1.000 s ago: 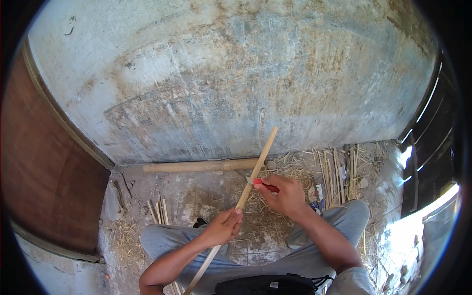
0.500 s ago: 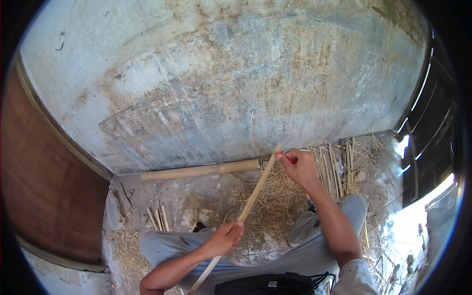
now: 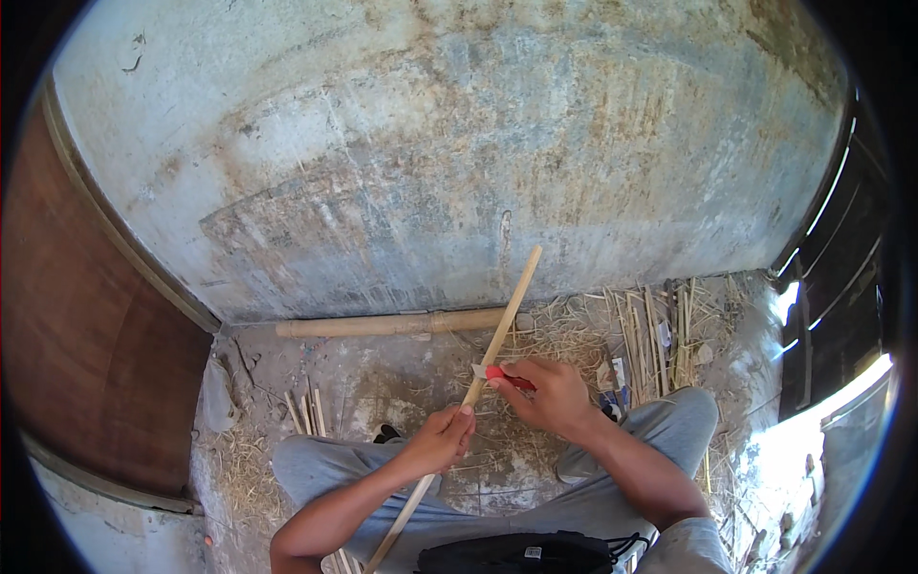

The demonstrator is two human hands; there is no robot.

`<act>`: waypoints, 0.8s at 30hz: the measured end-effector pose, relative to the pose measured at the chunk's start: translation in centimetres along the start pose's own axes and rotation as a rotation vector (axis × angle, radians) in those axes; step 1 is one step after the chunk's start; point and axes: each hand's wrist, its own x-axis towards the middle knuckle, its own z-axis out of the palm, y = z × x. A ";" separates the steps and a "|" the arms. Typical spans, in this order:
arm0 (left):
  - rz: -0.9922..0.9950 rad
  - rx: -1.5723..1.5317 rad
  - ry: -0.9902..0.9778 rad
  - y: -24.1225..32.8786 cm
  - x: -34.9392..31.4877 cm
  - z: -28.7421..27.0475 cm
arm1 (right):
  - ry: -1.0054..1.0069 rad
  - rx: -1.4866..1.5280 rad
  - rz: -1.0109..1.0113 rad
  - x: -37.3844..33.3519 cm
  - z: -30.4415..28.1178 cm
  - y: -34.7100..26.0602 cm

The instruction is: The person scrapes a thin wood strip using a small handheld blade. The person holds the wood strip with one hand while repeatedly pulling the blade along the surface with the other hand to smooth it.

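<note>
While you sit cross-legged on the floor [image 3: 382, 373], a big weathered wall [image 3: 459, 153] fills most of what you face, grey-blue with rusty stains. To your left stands a brown wooden panel [image 3: 86, 364]; to your right a dark slatted gate [image 3: 841, 287] lets in bright light. Along the foot of the wall lies a thick pole [image 3: 382, 325], flat on the floor, with loose straw [image 3: 564, 335] scattered past its right end. Near that straw a bundle of thin strips [image 3: 660, 330] lies against the wall's base, and a few short strips [image 3: 306, 413] lie on the floor to your left, just beside your knee. Your grey trousers [image 3: 669, 430] frame the lower part of the view, and a black bag [image 3: 526, 555] sits at your lap.

You hold a long stick [image 3: 507, 316] slantwise across your front: its top end points up toward the wall, its lower end runs down past your left leg and out of view. Your left hand [image 3: 435, 442] is curled around the stick at its middle, fingers wrapped tight. Your right hand [image 3: 545, 392] is just above it, closed on a red-handled knife [image 3: 502, 375], whose blade end meets the stick. Both hands are near each other but apart.
</note>
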 end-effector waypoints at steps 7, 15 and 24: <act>0.025 0.013 -0.008 0.4 -0.4 -0.3 | -0.006 -0.073 -0.005 0.8 -0.4 -0.1; 0.018 -0.021 -0.005 0.4 -0.6 -0.1 | 0.031 -0.125 0.012 1.0 -0.1 0.7; -0.051 0.097 0.084 -0.9 -1.7 1.7 | 0.199 -0.139 0.250 3.3 -2.0 6.5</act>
